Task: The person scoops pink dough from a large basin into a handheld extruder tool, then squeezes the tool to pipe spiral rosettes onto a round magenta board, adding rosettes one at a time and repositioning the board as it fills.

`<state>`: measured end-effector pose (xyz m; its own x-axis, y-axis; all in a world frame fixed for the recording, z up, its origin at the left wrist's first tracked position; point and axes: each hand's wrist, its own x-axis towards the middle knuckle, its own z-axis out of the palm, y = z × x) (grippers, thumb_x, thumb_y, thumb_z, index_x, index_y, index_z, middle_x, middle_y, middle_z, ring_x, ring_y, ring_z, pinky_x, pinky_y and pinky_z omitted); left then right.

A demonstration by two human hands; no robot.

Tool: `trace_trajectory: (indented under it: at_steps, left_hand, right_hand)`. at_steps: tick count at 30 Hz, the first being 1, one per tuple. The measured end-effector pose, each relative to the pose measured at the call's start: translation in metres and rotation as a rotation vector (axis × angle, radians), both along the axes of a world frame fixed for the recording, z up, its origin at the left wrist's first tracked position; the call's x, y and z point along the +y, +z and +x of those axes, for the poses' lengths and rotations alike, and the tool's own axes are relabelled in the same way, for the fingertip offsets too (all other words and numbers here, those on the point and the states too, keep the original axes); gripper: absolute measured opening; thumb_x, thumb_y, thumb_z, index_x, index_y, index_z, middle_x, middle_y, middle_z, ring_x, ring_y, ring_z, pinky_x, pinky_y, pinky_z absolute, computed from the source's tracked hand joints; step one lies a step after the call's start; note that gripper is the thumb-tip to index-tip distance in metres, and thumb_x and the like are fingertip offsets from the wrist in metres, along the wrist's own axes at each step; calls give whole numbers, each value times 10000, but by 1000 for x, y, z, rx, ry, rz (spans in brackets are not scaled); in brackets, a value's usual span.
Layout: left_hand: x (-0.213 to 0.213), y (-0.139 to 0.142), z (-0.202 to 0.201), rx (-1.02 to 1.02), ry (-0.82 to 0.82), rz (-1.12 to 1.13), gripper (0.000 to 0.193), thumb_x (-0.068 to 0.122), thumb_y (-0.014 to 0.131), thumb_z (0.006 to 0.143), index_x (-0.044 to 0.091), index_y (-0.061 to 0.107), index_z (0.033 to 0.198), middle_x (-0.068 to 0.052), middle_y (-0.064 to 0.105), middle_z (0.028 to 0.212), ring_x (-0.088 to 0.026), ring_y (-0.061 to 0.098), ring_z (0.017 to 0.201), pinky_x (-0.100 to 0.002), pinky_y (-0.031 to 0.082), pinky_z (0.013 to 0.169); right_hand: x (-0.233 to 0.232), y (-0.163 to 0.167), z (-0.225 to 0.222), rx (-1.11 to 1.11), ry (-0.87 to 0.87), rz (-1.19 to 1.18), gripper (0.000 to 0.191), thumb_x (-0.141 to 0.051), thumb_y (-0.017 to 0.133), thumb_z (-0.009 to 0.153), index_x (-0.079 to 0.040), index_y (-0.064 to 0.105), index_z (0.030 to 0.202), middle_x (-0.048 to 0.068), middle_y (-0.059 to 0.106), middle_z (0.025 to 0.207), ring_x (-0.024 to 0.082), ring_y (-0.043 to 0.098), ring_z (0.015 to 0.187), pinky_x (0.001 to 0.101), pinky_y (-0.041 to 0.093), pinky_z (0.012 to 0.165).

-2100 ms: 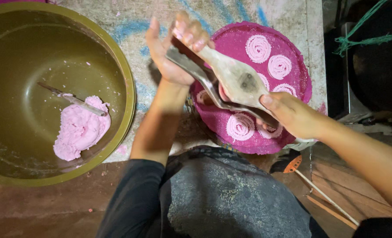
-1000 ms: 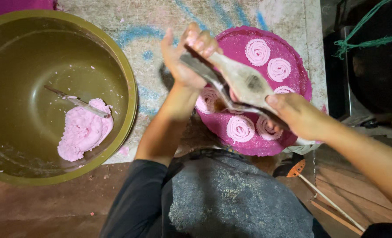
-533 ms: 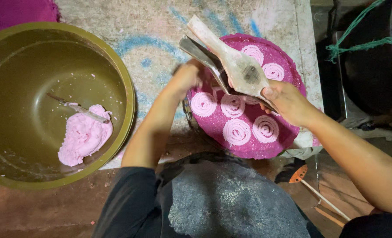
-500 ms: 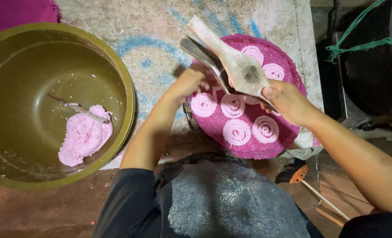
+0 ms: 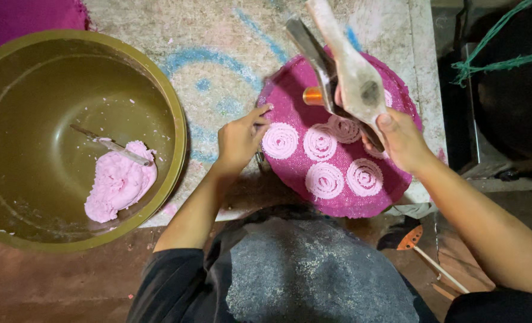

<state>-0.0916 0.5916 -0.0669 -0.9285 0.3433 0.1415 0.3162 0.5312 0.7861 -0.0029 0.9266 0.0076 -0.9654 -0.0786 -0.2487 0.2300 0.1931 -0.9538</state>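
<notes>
Dough (image 5: 120,186), a soft pink lump, lies in the near right part of the wide olive-green round basin (image 5: 14,72) at the left of the scene, with a thin metal knife (image 5: 111,145) resting across its top. Right of the basin, over the chalk-marked stone surface (image 5: 218,54), the person's left hand (image 5: 239,139) reaches to the left rim of the round magenta woven mat (image 5: 397,107); its fingers are loosely curled, the fingertips (image 5: 262,112) touching the mat's edge just beside the nearest spiral, gripping nothing that can be made out. On the mat lie pink coiled dough spirals (image 5: 280,140), five in view, set close together but apart. Further right, the right hand (image 5: 401,139) is clenched around the near ends of the long wooden-and-metal press handles (image 5: 344,72), which slant away toward the far side above the mat; an orange cylinder (image 5: 314,96) shows beneath them. Near the person's right arm, on the floor, lies an orange-tipped stick tool (image 5: 411,239).
</notes>
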Motion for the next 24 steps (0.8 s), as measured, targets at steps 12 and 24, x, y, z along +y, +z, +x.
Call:
trace_trajectory:
  at_steps: [12,24]
  left_hand:
    - [34,40,-48,-368,-351,1150,703,489,603,979,44,426,1493,-106,578,1444,-278,554,1346,-452,430,1179]
    - [120,41,-142,-842,-618,1988,513,650,405,1019,169,459,846,36,424,762,-148,440,738,-380,448,875]
  right_hand:
    - [22,1,13,-120,158,-143,834,-762,435,945,29,631,1121,100,657,887,182,619,790,325,506,727]
    - [0,39,-63,49,198,623,642,-521,338,1057,13,692,1008,122,669,767,229,623,727,372,499,735]
